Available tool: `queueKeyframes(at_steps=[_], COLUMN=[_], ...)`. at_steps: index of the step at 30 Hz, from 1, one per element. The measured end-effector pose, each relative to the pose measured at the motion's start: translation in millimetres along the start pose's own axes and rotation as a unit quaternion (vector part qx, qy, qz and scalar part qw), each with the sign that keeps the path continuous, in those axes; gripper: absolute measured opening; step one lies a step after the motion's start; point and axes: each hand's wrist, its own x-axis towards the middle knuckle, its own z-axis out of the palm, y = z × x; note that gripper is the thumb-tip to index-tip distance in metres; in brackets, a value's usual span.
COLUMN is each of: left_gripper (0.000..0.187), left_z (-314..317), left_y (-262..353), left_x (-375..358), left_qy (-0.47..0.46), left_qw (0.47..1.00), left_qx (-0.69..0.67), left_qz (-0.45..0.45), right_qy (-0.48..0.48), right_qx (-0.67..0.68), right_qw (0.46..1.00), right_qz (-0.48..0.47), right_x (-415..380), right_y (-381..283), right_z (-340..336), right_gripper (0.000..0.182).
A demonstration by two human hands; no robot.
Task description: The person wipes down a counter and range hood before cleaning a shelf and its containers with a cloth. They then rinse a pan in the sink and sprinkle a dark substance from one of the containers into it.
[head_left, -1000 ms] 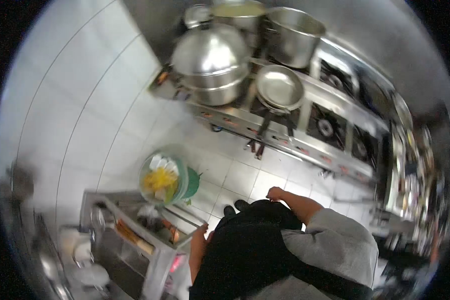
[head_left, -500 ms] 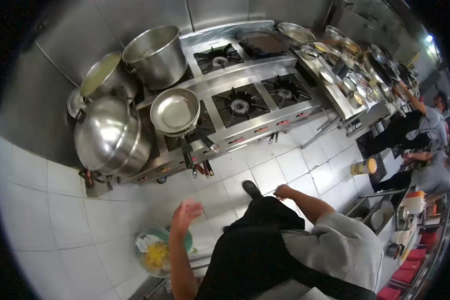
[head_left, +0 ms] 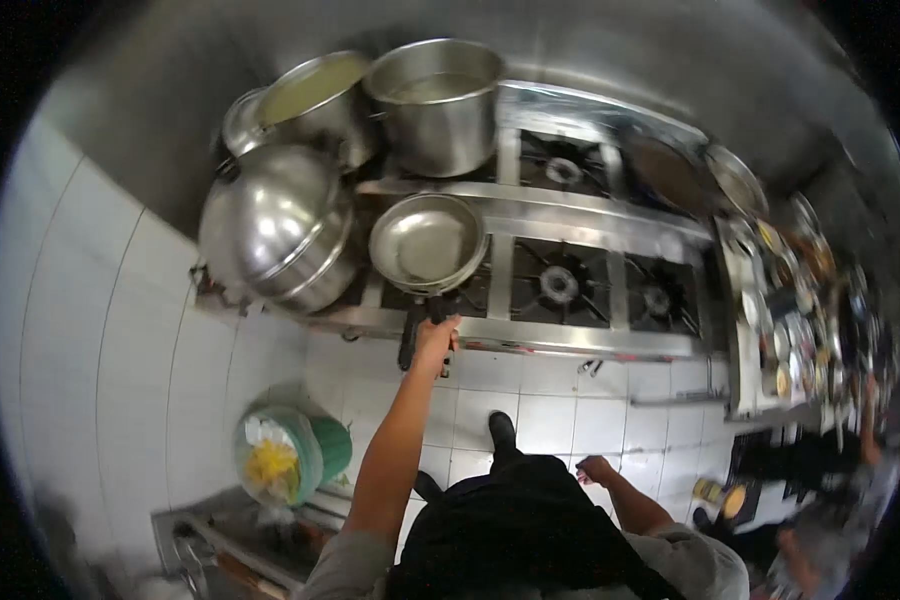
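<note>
A steel frying pan (head_left: pixel 429 243) sits on the front left burner of the stove, apparently stacked on another pan, as more than one dark handle sticks out toward me. My left hand (head_left: pixel 434 345) is closed around one of these handles; the fingers partly hide it. Just left of the hand, a second black handle (head_left: pixel 408 335) points down. My right hand (head_left: pixel 597 470) hangs low over the tiled floor, away from the stove. Its fingers are curled in, and nothing shows in them.
A large domed steel pot (head_left: pixel 288 225) stands left of the pan, with two tall stockpots (head_left: pixel 435 125) behind. Bare burners (head_left: pixel 558 284) lie to the right. A green bin (head_left: pixel 332 447) stands lower left. Utensils crowd a counter (head_left: pixel 745 345) at right; co-workers (head_left: pixel 820 535) stand beyond.
My left hand has reached forward from above the floor and taken hold of a pan handle. The view has turned right and moved closer to the stove. The right hand still hangs low.
</note>
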Motion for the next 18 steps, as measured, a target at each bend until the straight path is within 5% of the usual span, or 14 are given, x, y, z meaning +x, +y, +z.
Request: queueKeyframes(at_steps=[1, 4, 6, 8, 9, 10, 11, 12, 13, 14, 15, 18], left_gripper=[0.023, 0.021, 0.020, 0.022, 0.022, 0.023, 0.023, 0.023, 0.021, 0.020, 0.018, 0.017], left_z=[-5.6, -55.9, -86.7, -119.4, -133.4, -144.8, -157.5, -169.1, -178.3, -188.4, -198.8, -225.4], left_y=[40.3, 5.8, 21.7, 20.9, 10.7, 1.7, -7.1, -14.2, -22.8, -31.8, -42.2, -69.5], left_x=[-44.5, -76.3, -139.6, -204.8, -233.8, -263.4, -292.7, -326.1, -358.1, -387.3, -416.5, -494.8], left_qy=[-0.024, -0.031, -0.061, -0.054, -0.032, -0.013, -0.009, 0.021, 0.050, 0.073, 0.088, 0.122], left_qw=[0.998, 0.998, 0.997, 0.998, 0.998, 0.997, 0.994, 0.991, 0.983, 0.973, 0.956, 0.879], left_qx=[0.051, -0.037, -0.044, -0.030, -0.049, -0.066, -0.096, -0.110, -0.158, -0.205, -0.259, -0.408], left_qz=[-0.020, -0.028, -0.024, 0.021, 0.023, 0.026, 0.052, 0.066, 0.073, 0.082, 0.105, 0.213], right_qy=[-0.004, -0.041, -0.148, -0.156, -0.171, -0.199, -0.191, -0.177, -0.243, -0.331, -0.242, -0.256], right_qx=[0.024, 0.042, 0.070, 0.023, -0.121, -0.353, -0.642, -0.781, -0.586, -0.357, -0.511, -0.588], right_qw=[1.000, 0.993, 0.985, 0.985, 0.974, 0.905, 0.711, 0.527, 0.707, 0.814, 0.758, 0.689], right_qz=[0.008, 0.107, 0.061, 0.067, -0.085, -0.128, -0.213, -0.285, -0.311, -0.317, -0.325, -0.337], right_x=[6.4, 14.5, 48.8, 63.4, 62.9, 49.8, 36.2, 13.8, 106.5, 193.1, 155.4, 139.4], right_y=[3.6, -37.5, -40.4, -72.8, -88.6, -119.3, -152.7, -193.1, -153.5, -114.5, -155.3, -214.5], right_z=[-11.2, -33.4, -56.5, -53.8, -53.7, -36.3, -18.6, 4.7, -24.1, -50.5, -15.2, 68.0], right_gripper=[0.025, 0.030, 0.035, 0.034, 0.025, 0.016, 0.012, 0.016, 0.013, 0.011, 0.011, 0.011])
